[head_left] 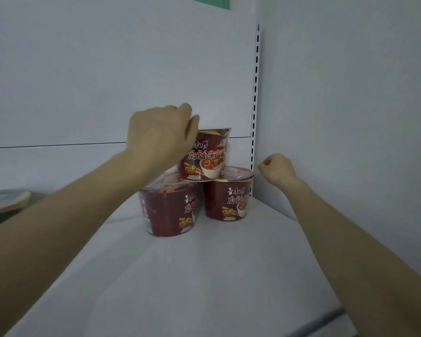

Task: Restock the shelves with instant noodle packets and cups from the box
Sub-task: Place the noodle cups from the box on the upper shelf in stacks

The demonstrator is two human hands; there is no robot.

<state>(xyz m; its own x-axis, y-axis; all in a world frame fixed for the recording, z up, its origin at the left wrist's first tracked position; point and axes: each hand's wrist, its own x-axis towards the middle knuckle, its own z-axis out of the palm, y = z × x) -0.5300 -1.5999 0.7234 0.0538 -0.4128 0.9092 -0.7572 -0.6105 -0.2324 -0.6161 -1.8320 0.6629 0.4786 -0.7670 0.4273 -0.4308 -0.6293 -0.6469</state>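
My left hand (159, 135) curls round the rim of the top cup (206, 156), under my fingers; it sits on two lower cups (168, 207). Right hand (276, 169) fisted, empty, right of stack. Three cups on shelf (204, 276); likely plenty left, box unseen.

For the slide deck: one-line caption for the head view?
Left hand grips the top noodle cup, stacked on two lower cups; right hand curled, empty.

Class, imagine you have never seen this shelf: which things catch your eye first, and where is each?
Three dark red noodle cups form a small pyramid at the back right of the white shelf. The left hand grips the top cup at its rim; the right hand, curled and empty, hovers by the wall.
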